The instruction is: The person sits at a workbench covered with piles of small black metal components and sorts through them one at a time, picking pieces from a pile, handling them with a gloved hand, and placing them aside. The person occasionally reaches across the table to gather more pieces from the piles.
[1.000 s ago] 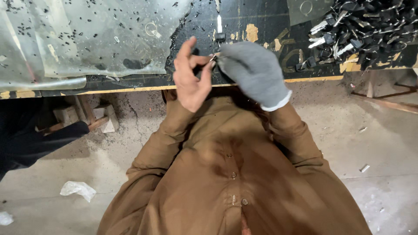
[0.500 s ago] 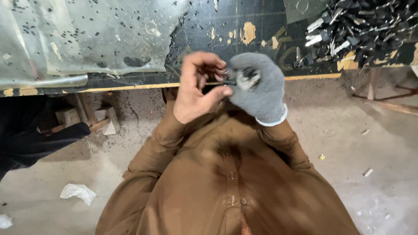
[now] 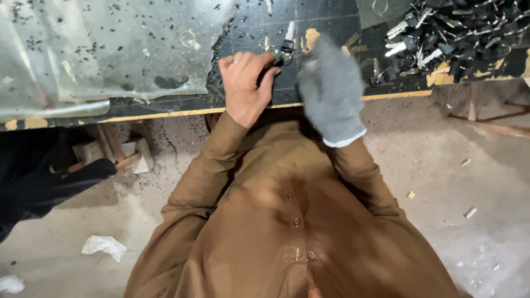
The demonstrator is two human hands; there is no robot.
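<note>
Your hands have come apart since a moment ago: half a second back they were pressed together over a small key in front of your chest, and now both have moved out over the dark tabletop (image 3: 165,107) near the upper middle of the frame. That suggests the joint fiddling with the piece is over for now and it is going down onto the surface. Your bare left hand (image 3: 247,85) sits knuckles-up at the tabletop's front edge, wrist bent forward, its fingers (image 3: 269,74) curled together and pinched on the small key (image 3: 285,48), whose black head and pale blade stick out just beyond your fingertips. Your right hand (image 3: 330,88), in a grey glove, hangs just beside it, blurred by motion; it looks loosely open and empty, though I cannot tell for certain. A pile of similar keys (image 3: 452,38) lies at the upper right, well apart from both hands, and a clear plastic sheet (image 3: 99,49) covers the tabletop's upper left.
</note>
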